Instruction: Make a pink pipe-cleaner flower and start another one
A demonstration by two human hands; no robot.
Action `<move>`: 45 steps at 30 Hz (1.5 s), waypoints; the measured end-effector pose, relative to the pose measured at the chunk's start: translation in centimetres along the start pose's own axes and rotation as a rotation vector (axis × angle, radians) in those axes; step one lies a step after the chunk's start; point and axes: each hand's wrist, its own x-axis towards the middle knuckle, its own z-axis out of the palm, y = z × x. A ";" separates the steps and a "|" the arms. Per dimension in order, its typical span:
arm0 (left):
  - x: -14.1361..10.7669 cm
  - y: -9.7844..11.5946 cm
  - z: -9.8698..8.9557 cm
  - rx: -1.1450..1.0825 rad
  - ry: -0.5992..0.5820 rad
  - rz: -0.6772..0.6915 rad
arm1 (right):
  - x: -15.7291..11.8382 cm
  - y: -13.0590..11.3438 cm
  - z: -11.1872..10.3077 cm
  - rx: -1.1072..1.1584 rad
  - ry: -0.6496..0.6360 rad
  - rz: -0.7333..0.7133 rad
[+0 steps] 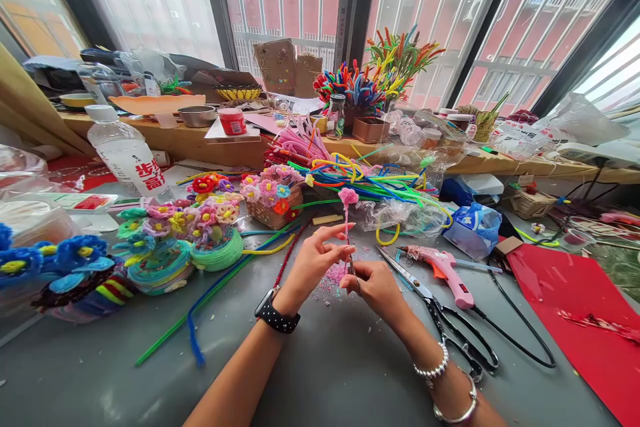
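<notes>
Flower (349, 197): pink, fuzzy, ruffled head on a thin fuzzy pink stem. Pose: near upright, head at top, raised above the table. Stem pinched in left hand (317, 257). Position: left of the glue gun (443, 267).
Tool (351, 268): small, metallic, mostly hidden by right hand (377, 287), which holds it; type unclear. Position: at the lower stem, also left of the glue gun.

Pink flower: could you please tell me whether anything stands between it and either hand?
Nothing visible does. The left hand holds the stem below the pink flower, and the right hand is close beneath with a small metal tool. The large scissors lie to the right, out of the way.
</notes>
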 end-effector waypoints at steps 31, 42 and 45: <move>0.0 -0.1 0.4 0.291 -0.057 0.088 | -0.1 0.3 -0.1 -0.059 0.105 0.047; -0.1 0.0 0.3 0.232 -0.104 0.084 | -0.2 0.2 -0.3 -0.075 0.077 0.040; -0.1 0.1 0.3 0.239 -0.095 0.085 | -0.2 0.2 -0.3 -0.077 0.096 0.048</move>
